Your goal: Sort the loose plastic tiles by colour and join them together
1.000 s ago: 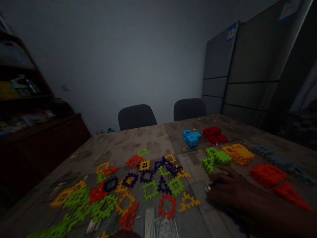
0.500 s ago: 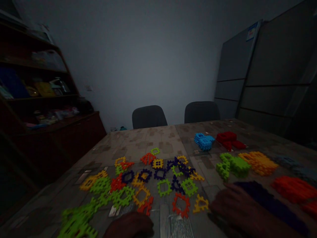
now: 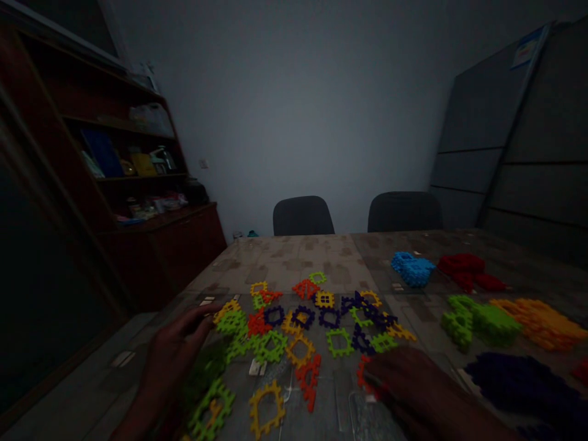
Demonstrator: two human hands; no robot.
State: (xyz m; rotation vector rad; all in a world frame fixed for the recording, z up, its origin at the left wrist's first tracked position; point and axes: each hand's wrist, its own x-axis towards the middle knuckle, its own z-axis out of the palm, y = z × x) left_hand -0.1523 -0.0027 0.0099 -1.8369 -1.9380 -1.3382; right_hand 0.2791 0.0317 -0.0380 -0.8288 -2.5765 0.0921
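My left hand (image 3: 172,349) reaches in from the left, thumb and forefinger apart. Its fingertips are at the edge of a yellow toothed building piece (image 3: 228,308), beside a heap of lime-green pieces (image 3: 232,323). My right hand (image 3: 408,380) lies palm down with its fingers curled over an orange-red toothed piece (image 3: 362,372), which it partly hides. Between the hands lie an orange-red triangular piece (image 3: 309,381), a yellow frame (image 3: 301,350) and a green square frame (image 3: 340,342). Another yellow frame (image 3: 266,409) and a green frame (image 3: 212,409) are near the front.
Sorted by colour, piles stand on the right: blue (image 3: 412,269), dark red (image 3: 463,269), green (image 3: 491,321), orange (image 3: 539,321) and dark purple (image 3: 519,380). Loose purple pieces (image 3: 303,317) lie mid-table. Two chairs (image 3: 303,215) stand behind the table (image 3: 316,252).
The view has turned left. My left hand has moved forward and left to the yellow piece, uncovering a yellow frame. My right hand has gone from beside the purple pile to the orange-red piece.
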